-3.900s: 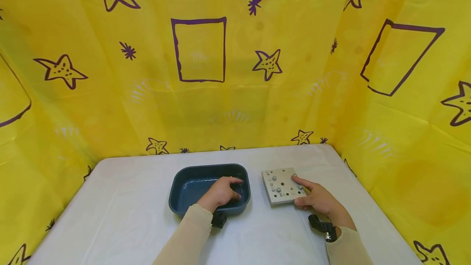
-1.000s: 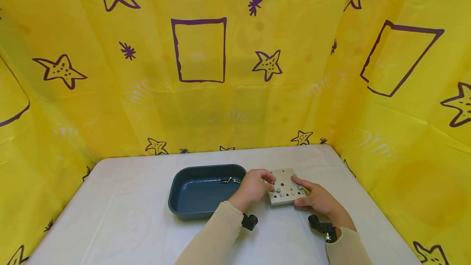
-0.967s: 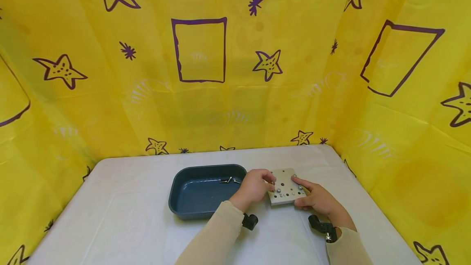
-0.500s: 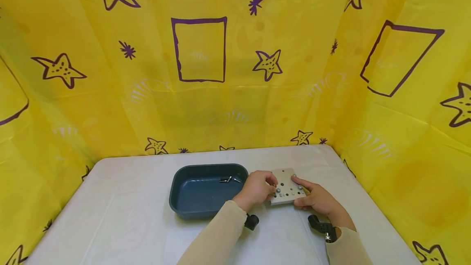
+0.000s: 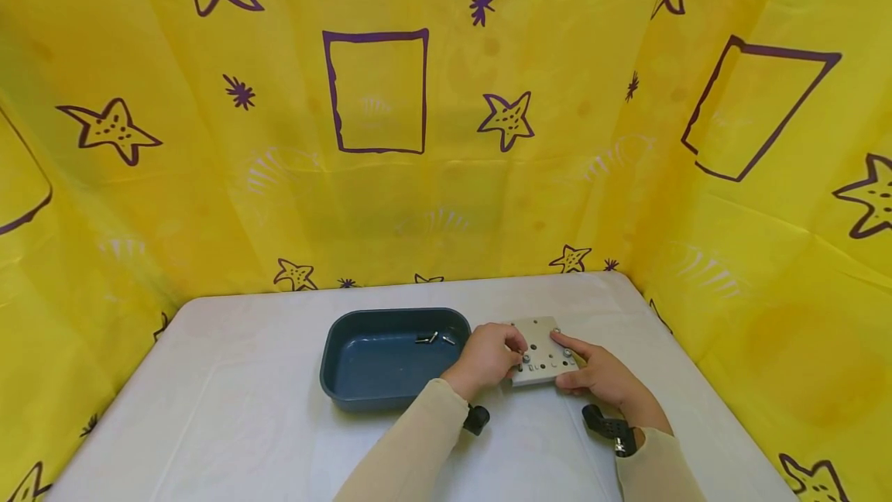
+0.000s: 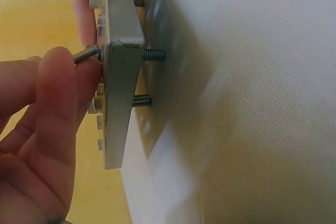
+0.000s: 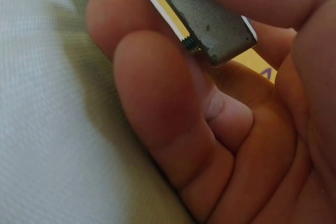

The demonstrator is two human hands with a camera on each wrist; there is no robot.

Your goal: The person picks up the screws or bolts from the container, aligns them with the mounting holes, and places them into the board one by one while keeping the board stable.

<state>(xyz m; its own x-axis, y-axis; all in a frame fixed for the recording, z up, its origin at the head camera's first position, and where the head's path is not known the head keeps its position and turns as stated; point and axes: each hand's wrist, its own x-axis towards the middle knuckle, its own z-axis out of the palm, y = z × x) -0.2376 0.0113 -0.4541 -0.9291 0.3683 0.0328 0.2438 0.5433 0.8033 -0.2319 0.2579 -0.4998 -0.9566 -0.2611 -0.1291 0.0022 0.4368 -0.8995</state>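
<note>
My left hand [image 5: 485,355] is at the left side of a pale metal plate [image 5: 545,331] with several holes and small raised parts. In the left wrist view its thumb and fingers pinch a small threaded screw [image 6: 85,54], tilted close against the plate's upper face. Threaded screw ends [image 6: 154,55] stick out of the plate's underside, above the white cloth. My right hand [image 5: 606,378] grips the plate's right edge, thumb at the near corner and a finger on top. Screw heads [image 5: 526,358] show on the plate's upper face. The right wrist view catches a plate corner [image 7: 220,30] between the fingers.
Left of the plate stands a dark blue rectangular dish [image 5: 362,403], with several small screws [image 5: 427,338] at its right end. A white cloth [image 5: 230,393] covers the table. Yellow patterned curtains [image 5: 446,184] close off the back and sides.
My left hand has gone from inside the dish to the plate's left side, then edged slightly right over the last second. My right hand and the plate have stayed in place.
</note>
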